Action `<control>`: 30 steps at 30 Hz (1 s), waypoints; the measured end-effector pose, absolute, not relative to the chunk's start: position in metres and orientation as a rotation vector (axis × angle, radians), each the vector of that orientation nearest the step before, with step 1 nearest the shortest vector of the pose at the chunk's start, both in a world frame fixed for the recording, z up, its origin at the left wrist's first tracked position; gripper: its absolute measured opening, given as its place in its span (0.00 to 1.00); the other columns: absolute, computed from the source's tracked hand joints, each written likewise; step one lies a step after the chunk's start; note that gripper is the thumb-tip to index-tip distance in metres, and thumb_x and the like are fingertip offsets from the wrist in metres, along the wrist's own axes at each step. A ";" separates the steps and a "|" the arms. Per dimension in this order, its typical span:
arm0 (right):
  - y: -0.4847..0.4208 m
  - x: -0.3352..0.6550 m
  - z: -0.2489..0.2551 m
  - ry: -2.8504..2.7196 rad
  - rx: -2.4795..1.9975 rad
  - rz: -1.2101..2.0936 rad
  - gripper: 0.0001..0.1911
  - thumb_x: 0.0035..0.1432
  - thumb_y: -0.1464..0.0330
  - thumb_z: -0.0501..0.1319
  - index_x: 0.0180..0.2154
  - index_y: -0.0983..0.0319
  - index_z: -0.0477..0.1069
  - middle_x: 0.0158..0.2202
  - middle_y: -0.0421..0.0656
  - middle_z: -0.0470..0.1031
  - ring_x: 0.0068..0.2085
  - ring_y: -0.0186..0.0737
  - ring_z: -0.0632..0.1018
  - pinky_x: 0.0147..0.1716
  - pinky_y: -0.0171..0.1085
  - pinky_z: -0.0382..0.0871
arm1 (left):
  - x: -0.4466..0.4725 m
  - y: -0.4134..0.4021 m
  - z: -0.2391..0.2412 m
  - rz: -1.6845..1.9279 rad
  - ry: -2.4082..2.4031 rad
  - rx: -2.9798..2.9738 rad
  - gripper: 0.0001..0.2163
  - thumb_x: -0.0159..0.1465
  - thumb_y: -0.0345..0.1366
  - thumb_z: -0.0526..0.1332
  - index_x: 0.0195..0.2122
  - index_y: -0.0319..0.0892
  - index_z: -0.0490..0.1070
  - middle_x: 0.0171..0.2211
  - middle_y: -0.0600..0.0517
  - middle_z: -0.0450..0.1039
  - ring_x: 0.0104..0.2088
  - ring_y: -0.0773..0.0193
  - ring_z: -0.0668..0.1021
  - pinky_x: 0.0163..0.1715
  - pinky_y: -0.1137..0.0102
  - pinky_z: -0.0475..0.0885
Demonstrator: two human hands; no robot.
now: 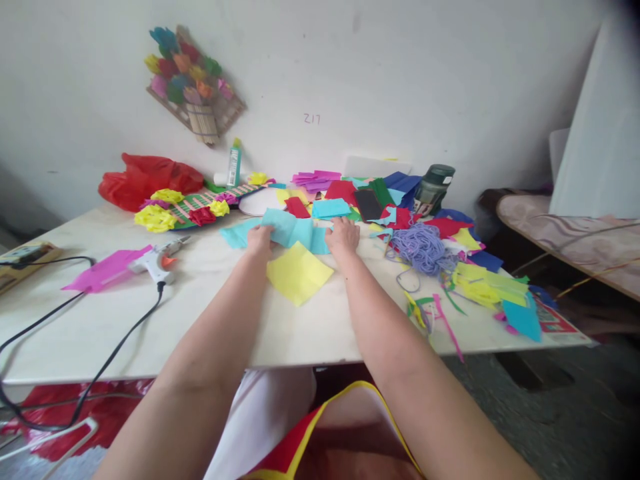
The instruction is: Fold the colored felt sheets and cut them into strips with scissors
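A strip of light blue crepe paper (289, 230) with fold creases lies stretched between my two hands on the white table. My left hand (260, 239) is closed on its left part, and some of the paper extends beyond that hand to the left. My right hand (343, 235) grips the strip's right end; its fingertips are partly hidden. In front of the strip, a yellow paper square (299, 273) rests with a corner towards me. Just behind my right hand sits a folded light blue paper piece (331, 209).
On the left, a white glue gun (153, 265) with a black cord touches pink paper (107, 270). A flower-decorated green craft (200, 208) stands behind it. Purple yarn (423, 248), a dark bottle (434, 190) and scattered coloured paper scraps occupy the right. A green-and-white tube (234, 163) leans at the wall.
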State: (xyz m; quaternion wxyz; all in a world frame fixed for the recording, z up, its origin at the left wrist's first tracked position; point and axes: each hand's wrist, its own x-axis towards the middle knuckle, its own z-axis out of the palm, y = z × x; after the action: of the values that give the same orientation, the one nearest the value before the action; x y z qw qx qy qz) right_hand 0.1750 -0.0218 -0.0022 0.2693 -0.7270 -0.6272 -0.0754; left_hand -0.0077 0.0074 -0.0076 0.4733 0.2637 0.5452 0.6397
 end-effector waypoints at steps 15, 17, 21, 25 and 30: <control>-0.031 0.151 0.006 -2.054 -2.066 -0.102 0.21 0.50 0.63 0.57 0.45 0.65 0.72 0.50 0.53 0.70 0.52 0.52 0.68 0.49 0.46 0.58 | -0.016 0.010 -0.012 1.495 1.584 0.893 0.07 0.44 0.27 0.62 0.24 0.42 0.64 0.21 0.51 0.66 0.29 0.55 0.76 0.24 0.66 0.72; -0.031 0.151 0.007 -2.044 -2.086 -0.105 0.19 0.51 0.66 0.56 0.44 0.64 0.73 0.48 0.53 0.72 0.51 0.50 0.70 0.48 0.44 0.60 | -0.017 0.011 -0.010 1.495 1.558 0.873 0.07 0.45 0.27 0.61 0.25 0.41 0.65 0.22 0.50 0.66 0.29 0.56 0.76 0.25 0.65 0.73; -0.028 0.154 0.008 -1.950 -2.130 -0.064 0.16 0.54 0.68 0.54 0.42 0.63 0.74 0.44 0.52 0.75 0.48 0.47 0.73 0.43 0.40 0.64 | -0.019 0.011 -0.006 1.500 1.499 0.754 0.08 0.46 0.27 0.60 0.27 0.40 0.65 0.23 0.50 0.67 0.27 0.57 0.76 0.26 0.63 0.74; -0.025 0.161 0.006 -1.809 -2.148 -0.005 0.16 0.58 0.67 0.51 0.41 0.61 0.75 0.43 0.51 0.76 0.44 0.46 0.76 0.38 0.39 0.67 | -0.019 0.013 -0.007 1.518 1.456 0.708 0.08 0.45 0.26 0.60 0.27 0.40 0.65 0.23 0.50 0.66 0.27 0.59 0.76 0.25 0.65 0.74; -0.023 0.170 0.003 -1.580 -2.144 0.024 0.17 0.60 0.65 0.49 0.41 0.60 0.76 0.42 0.49 0.77 0.42 0.46 0.76 0.37 0.39 0.67 | -0.018 0.015 -0.011 1.547 1.499 0.758 0.07 0.43 0.26 0.62 0.22 0.41 0.64 0.23 0.51 0.64 0.28 0.60 0.74 0.24 0.65 0.75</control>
State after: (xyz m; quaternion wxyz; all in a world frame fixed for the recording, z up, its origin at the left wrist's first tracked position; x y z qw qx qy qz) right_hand 0.1704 -0.0231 0.0034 0.2368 -0.7822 -0.5762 0.0089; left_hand -0.0180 0.0150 -0.0108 0.4158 0.3019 0.5971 0.6160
